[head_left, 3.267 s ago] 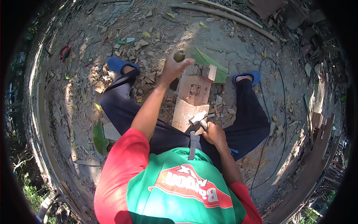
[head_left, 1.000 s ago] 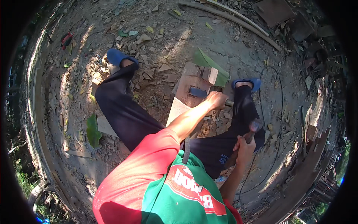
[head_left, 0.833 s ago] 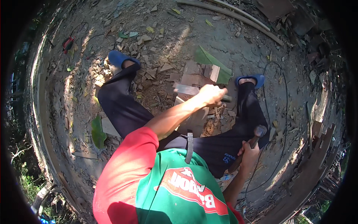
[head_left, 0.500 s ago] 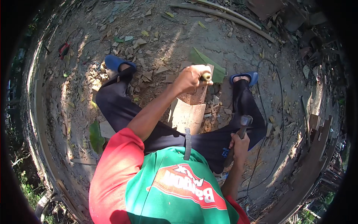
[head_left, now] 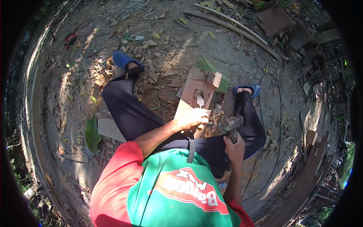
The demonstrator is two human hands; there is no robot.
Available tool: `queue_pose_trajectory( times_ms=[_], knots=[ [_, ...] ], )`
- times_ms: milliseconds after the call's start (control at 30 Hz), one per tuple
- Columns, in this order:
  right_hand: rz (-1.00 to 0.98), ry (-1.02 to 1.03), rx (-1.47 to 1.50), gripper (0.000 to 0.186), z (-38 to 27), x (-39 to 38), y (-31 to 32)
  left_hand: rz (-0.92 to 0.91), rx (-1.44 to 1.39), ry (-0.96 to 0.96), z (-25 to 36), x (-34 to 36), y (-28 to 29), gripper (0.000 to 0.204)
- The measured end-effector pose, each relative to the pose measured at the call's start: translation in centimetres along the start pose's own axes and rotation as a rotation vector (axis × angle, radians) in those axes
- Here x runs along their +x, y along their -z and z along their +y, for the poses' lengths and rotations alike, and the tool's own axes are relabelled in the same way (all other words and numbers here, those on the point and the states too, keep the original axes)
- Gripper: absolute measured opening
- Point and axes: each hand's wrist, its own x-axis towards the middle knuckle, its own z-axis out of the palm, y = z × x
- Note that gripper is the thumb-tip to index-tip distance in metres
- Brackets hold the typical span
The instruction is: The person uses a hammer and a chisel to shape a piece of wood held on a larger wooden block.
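Hands first, since they sit nearest the camera. The right hand [head_left: 235, 147] is wrapped tight round the handle of a hammer [head_left: 231, 125], held low beside the right thigh with the elbow tucked in and the forearm coming up from the lower edge; the hammer's dull metal head lies roughly level, just right of the wood and apart from it. The left hand [head_left: 191, 118] reaches forward over the lap on a bent arm, palm down, its fingers closed about the handle end of a chisel [head_left: 199, 100]; whether the grip is full or only fingertips I cannot tell. The chisel's flat blade shows grey just past the knuckles, pointing away from the body and standing in a square notch cut in the wooden board [head_left: 193, 92].

That board is pale, reddish-brown where freshly cut, long and narrow, lying on the ground between the knees and running away from the person, its near end under the left hand. A small block of wood [head_left: 216, 78] rests at its far end, partly over a green strip [head_left: 213, 71].

Chips of wood [head_left: 151, 77] litter the bare earth about the board. Farther out, the two feet wear blue sandals, the left sandal [head_left: 126, 61] wide to one side and the right sandal [head_left: 247, 90] beyond the hammer.
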Motion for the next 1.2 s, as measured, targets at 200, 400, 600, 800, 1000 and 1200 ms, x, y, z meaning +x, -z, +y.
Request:
queue_pose_trajectory(
  times_ms=[200,400,600,800,1000,1200],
  knots=[
    [0.173,0.644,-0.203,0.021,-1.9,-1.0,0.3,0.246,-0.078,-0.055,0.0,-0.8,2.2,0.031],
    [-0.026,0.539,-0.255,0.027,-3.7,-0.2,-0.5,0.238,-0.298,0.046,-0.9,-0.3,3.1,0.052],
    [-0.131,0.96,-0.044,0.018,-9.1,-6.0,1.9,0.074,-0.253,0.09,-2.5,-0.2,3.4,0.036],
    [-0.078,0.527,-0.686,0.019,3.6,5.6,-6.4,0.064,-0.229,0.088,-1.1,1.4,3.8,0.04],
    [-0.033,0.788,-0.584,0.021,-4.4,0.0,-3.8,0.14,-0.194,0.098,-3.7,-0.3,2.6,0.04],
    [-0.033,1.259,-0.045,0.017,-6.4,-4.7,-3.2,0.151,-0.233,0.094,-2.1,-0.5,3.0,0.039]
  ],
)
